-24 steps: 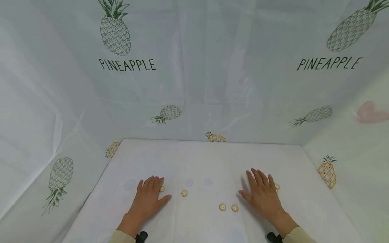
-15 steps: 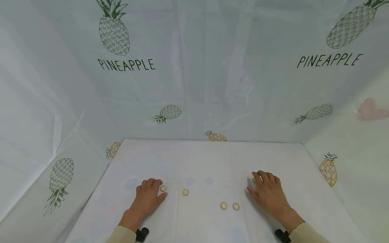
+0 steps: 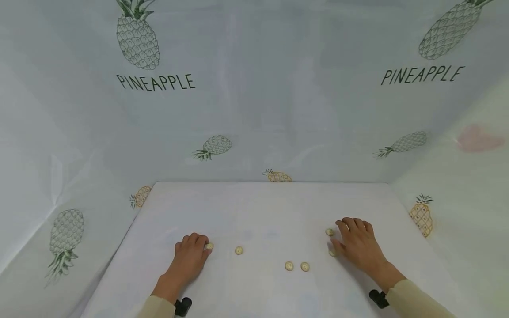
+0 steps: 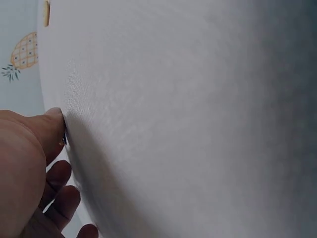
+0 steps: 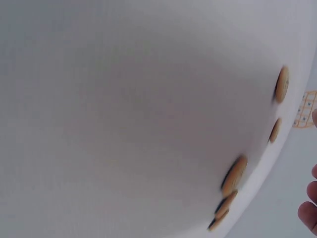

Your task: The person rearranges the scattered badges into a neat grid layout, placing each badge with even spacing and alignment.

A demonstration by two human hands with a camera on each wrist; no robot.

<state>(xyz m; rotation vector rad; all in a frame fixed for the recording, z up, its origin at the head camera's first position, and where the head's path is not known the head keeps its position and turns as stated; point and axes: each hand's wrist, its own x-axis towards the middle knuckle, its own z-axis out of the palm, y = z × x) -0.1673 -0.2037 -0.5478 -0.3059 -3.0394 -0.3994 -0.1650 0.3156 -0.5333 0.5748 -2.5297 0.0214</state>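
My left hand (image 3: 188, 256) pinches a small round wooden disc (image 3: 210, 246) with a marked face between thumb and forefinger at the left of the table. In the left wrist view the thumb and curled fingers (image 4: 60, 173) hide most of that disc. My right hand (image 3: 359, 245) hovers low over the right side, fingers bent, thumb apart from them, holding nothing that I can see. One disc (image 3: 329, 232) lies just off its forefinger. Another disc (image 3: 332, 253) sits by the thumb, partly covered by it. Only fingertips (image 5: 308, 213) of this hand show in the right wrist view.
A lone disc (image 3: 239, 250) lies right of my left hand. Two more, a disc (image 3: 289, 266) and a neighbouring disc (image 3: 305, 266), lie side by side nearer the front. The white-covered table (image 3: 262, 212) meets a pineapple-printed curtain (image 3: 254, 110) behind and at the sides.
My left thumb and forefinger have closed onto the disc beside them. The right hand has drawn back rightwards, and two discs now show at its left. The head view has shifted slightly.
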